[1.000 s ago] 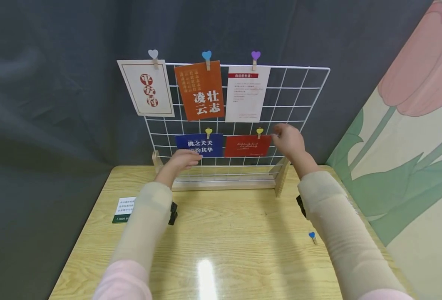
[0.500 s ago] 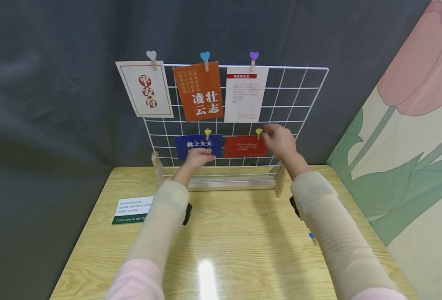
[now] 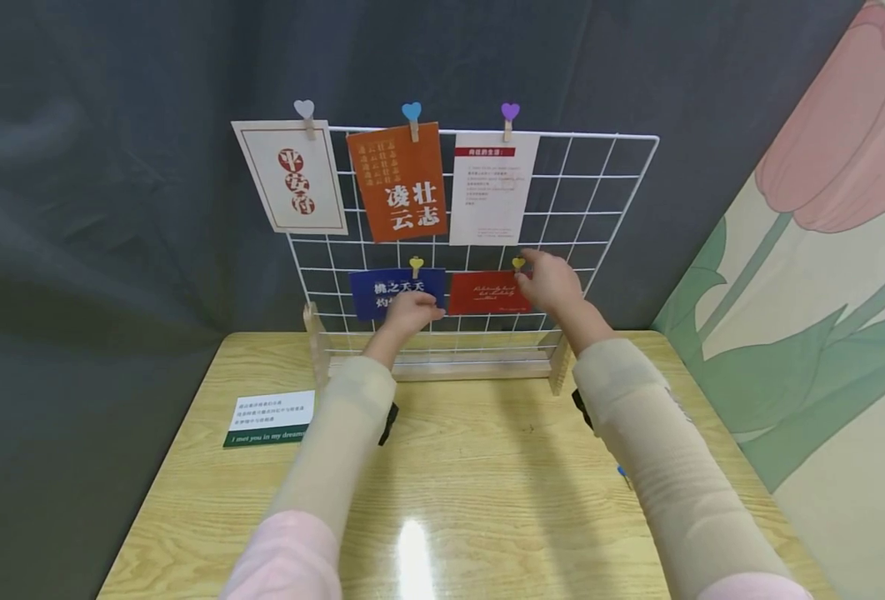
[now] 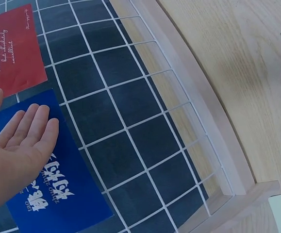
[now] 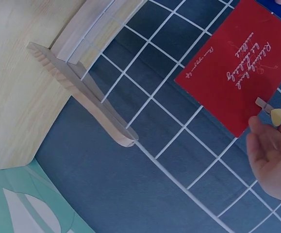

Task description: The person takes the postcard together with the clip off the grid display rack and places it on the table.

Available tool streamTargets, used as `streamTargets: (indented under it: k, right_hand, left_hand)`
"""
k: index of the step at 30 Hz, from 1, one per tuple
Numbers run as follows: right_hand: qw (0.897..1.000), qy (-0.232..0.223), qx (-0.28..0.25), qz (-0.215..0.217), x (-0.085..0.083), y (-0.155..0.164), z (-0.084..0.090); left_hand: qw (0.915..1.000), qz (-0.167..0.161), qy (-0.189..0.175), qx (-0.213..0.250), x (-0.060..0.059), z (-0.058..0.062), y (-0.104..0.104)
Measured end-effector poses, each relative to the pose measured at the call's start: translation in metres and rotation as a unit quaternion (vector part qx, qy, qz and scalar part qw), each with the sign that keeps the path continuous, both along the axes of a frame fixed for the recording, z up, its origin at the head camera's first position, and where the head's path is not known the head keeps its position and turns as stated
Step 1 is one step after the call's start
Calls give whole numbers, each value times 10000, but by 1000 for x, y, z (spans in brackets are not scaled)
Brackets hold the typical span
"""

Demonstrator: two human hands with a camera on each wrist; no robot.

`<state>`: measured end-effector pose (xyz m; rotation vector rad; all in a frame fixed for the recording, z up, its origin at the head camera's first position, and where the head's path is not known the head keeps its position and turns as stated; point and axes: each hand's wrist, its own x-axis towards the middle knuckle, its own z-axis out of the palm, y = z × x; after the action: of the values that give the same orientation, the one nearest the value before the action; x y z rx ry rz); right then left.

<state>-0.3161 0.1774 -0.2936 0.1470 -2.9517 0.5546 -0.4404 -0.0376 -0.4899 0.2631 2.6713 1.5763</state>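
Observation:
My right hand [image 3: 555, 283] is beside the yellow heart clothespin [image 5: 277, 116] at the edge of the red card [image 3: 487, 292]. In the right wrist view its fingers are bent loosely around the heart, with a gap visible. My left hand [image 4: 24, 145] spreads relaxed fingers in front of the blue card [image 4: 74, 194] and grips nothing; it covers part of the card's lettering. Another yellow heart clothespin [image 3: 416, 265] holds the blue card. Both cards hang on the white wire grid [image 3: 592, 212].
Higher on the grid hang a white card [image 3: 322, 192], an orange card [image 3: 401, 167] and a text card [image 3: 491, 200], each on a heart clothespin. On the wooden table [image 3: 472, 483] lie a green-and-white card [image 3: 270, 417] and, by the right sleeve, a blue-headed clothespin [image 3: 622, 472].
My left hand has moved right and slightly up across the blue card. My right hand has moved left, from beyond the red card's edge to the yellow heart clothespin.

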Motion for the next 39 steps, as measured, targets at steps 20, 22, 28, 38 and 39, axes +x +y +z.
streamTargets:
  k: [20,22,28,38,39]
  right_hand:
    - [9991,-211,240,-262,-6,-11,0]
    - [9994,-131,123,-307,-7,-11,-2]
    - [9990,228,-169,-336,-11,-9,-8]
    - [9970,441,-530,-357,-14,-10,-11]
    - [9969,438,-548,-347,-14,-10,-11]
  left_hand:
    - [9989,-207,39,-413,37,59,29]
    - [9982,-83,-99,-580,40,65,32]
    - [9980,248,405,-417,50,72,35]
    - [9940,546,610,-729,114,133,36]
    - [9941,531,618,-709,114,133,36]
